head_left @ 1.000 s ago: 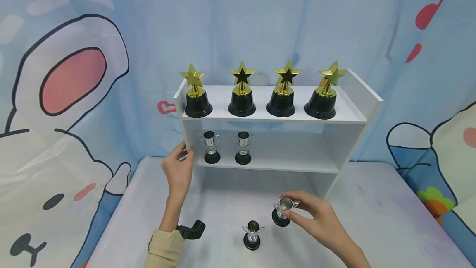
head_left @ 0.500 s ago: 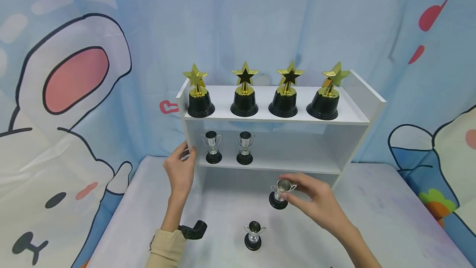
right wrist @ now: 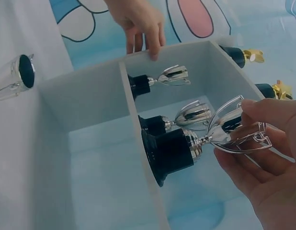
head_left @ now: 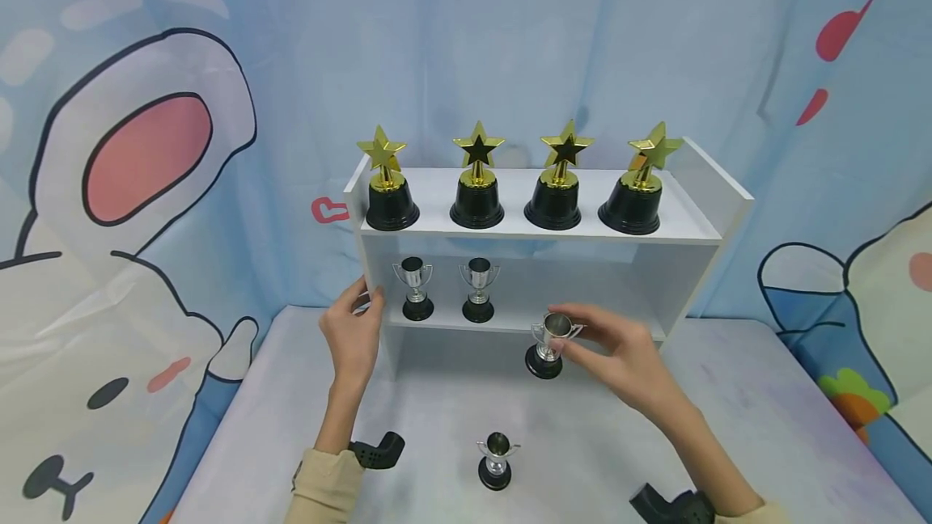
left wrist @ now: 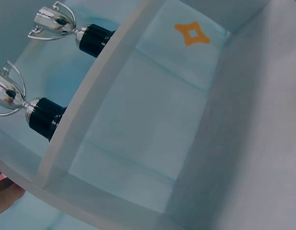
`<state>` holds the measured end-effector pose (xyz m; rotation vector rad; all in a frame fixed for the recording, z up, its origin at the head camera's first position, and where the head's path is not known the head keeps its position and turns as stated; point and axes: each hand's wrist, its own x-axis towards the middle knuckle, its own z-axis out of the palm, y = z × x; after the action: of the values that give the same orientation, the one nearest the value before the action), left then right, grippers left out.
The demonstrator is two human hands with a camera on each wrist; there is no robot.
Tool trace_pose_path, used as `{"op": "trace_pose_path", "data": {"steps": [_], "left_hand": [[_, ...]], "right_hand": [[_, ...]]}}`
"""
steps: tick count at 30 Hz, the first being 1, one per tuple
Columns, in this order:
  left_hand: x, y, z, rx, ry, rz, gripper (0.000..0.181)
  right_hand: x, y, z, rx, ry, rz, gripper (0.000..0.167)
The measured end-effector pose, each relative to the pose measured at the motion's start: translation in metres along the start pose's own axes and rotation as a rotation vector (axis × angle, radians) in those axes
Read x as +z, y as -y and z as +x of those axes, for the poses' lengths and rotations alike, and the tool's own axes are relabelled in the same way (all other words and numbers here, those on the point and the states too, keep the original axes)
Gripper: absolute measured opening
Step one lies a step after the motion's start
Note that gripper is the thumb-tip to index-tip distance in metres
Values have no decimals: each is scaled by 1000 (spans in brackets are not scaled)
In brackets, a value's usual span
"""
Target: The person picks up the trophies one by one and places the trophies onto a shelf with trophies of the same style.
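My right hand [head_left: 612, 354] pinches a small silver trophy cup [head_left: 546, 348] by its bowl. In the head view, the cup is in front of the middle shelf's edge, slightly tilted. The right wrist view shows its black base [right wrist: 169, 153] close to the shelf edge; contact cannot be told. My left hand [head_left: 354, 330] holds the left side panel of the white shelf unit [head_left: 510, 237] between thumb and fingers. Two silver trophy cups, one at the left [head_left: 415, 289] and one beside it [head_left: 477, 289], stand on the middle shelf. Another cup [head_left: 497, 459] stands on the table.
Several gold star trophies with black bases, such as the leftmost [head_left: 389, 184], line the top shelf. Behind the unit hangs a blue cartoon curtain [head_left: 495, 39]. The pale table [head_left: 728, 411] extends around it. A black wrist device [head_left: 673, 505] is on my right wrist.
My right hand has raised the silver trophy cup from near the table to the middle shelf's front edge. The left hand keeps its hold on the side panel.
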<state>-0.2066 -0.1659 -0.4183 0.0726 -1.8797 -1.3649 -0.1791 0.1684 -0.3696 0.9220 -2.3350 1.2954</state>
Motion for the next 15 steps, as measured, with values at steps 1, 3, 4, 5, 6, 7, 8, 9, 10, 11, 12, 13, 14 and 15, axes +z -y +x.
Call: {"op": "trace_pose_path", "data": {"steps": [1,3,4,5,6,7,8,9,10,11,12,13,14,15], "left_hand": [[0,0,0,1,-1,-1,31],[0,1,0,1,1,-1,31],[0,1,0,2,1,-2,31],[-1,1,0,1,2,-3,31],[-1,1,0,0,3,-4,31],[-1,1,0,0,4,-4,31],[-1,2,-1,0,5,-4,32],[-1,2,-1,-1,6,-4,32],[-1,2,0,0,5,-5,32],[-1,2,0,2,6,-5,32],[-1,2,0,5,5,-5,32],[-1,1,0,7,5,-5,32],[-1,1,0,10,5,-4,32],[-1,1,0,10,5,-4,32]], "right_hand": [[-1,0,2,7,-1,-1,41],[-1,-1,6,30,-6,3,40],[-1,-1,8,42,-6,1,40],[-1,-1,10,56,-6,-2,40],[-1,-2,12,69,-6,-5,39],[-1,-2,14,85,-5,-5,39],[-1,-3,16,98,-4,-11,39],[-1,-3,18,111,-2,-14,39],[-1,-4,21,121,0,-22,39],[-1,-5,23,133,0,-24,39],[0,-5,26,144,1,-25,40],[0,-6,29,155,3,-30,40],[0,-6,32,163,5,-35,41],[0,-8,34,171,8,-43,41]]}}
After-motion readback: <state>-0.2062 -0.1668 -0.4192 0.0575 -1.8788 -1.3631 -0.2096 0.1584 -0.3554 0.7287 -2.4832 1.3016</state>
